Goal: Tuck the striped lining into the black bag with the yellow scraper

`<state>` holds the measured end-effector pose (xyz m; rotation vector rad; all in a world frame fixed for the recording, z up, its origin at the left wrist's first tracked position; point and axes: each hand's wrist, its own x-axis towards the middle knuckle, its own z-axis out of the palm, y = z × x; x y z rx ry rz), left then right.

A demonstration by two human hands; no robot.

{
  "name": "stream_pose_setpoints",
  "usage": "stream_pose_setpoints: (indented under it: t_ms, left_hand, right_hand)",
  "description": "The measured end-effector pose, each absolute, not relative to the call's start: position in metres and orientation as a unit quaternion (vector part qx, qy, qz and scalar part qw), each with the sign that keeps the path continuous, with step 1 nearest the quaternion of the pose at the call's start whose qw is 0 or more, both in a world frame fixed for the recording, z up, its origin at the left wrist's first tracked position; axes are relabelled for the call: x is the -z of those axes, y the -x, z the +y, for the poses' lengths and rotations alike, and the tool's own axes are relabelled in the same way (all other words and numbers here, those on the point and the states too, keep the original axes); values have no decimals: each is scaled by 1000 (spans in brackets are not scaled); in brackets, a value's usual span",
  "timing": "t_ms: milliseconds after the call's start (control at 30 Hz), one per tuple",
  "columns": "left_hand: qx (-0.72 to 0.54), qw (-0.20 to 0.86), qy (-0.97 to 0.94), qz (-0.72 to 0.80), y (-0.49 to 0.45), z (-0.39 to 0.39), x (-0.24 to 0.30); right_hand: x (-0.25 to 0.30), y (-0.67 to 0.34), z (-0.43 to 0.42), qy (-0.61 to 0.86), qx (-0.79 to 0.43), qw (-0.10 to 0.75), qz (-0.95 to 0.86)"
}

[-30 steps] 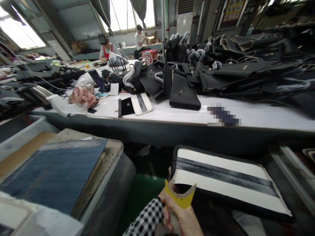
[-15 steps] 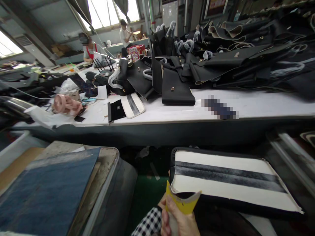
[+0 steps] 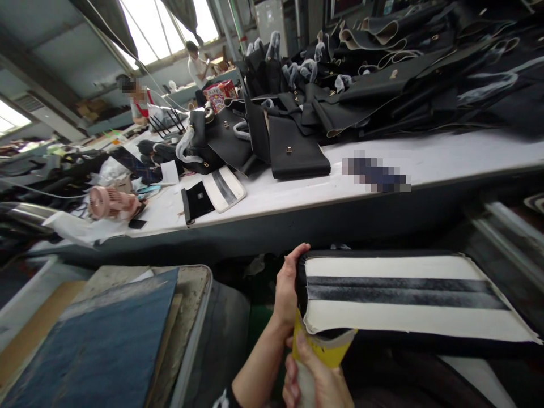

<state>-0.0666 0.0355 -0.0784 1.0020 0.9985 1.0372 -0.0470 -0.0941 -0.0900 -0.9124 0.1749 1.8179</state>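
Observation:
Across my lap lies a black bag [image 3: 408, 343], its cream panel [image 3: 403, 319] facing up with two dark stripes running lengthwise. My left hand [image 3: 288, 292] is at the bag's left end, its fingers curled around the black edge. Just below it, my right hand [image 3: 317, 371] grips the pale handle of a yellow scraper [image 3: 327, 352]. The scraper has a curved, notched front edge, close to the panel's lower left corner. I cannot tell whether that edge touches the bag. The fingers of my left hand are partly hidden behind the bag.
Ahead runs a white worktable [image 3: 255, 205] with a heap of black bags [image 3: 300, 141], a small striped panel [image 3: 224, 190] and a pink fan [image 3: 113, 203]. A blue board [image 3: 97, 334] lies on a grey bin [image 3: 208, 328] at left. Two people [image 3: 138, 105] work farther back.
My left hand has come up from beside the scraper to the bag's left end. The right hand still holds the scraper. The view has tilted slightly.

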Motion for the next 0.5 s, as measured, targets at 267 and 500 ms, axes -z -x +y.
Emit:
stream_pose_setpoints:
  t_ms: [267, 500]
  left_hand:
    - [-385, 536, -588, 467, 66, 37, 66]
    - [-380, 508, -595, 493, 62, 36, 66]
  right_hand:
    - [90, 49, -93, 363, -763, 527, 92]
    - [88, 42, -93, 376, -766, 512, 98]
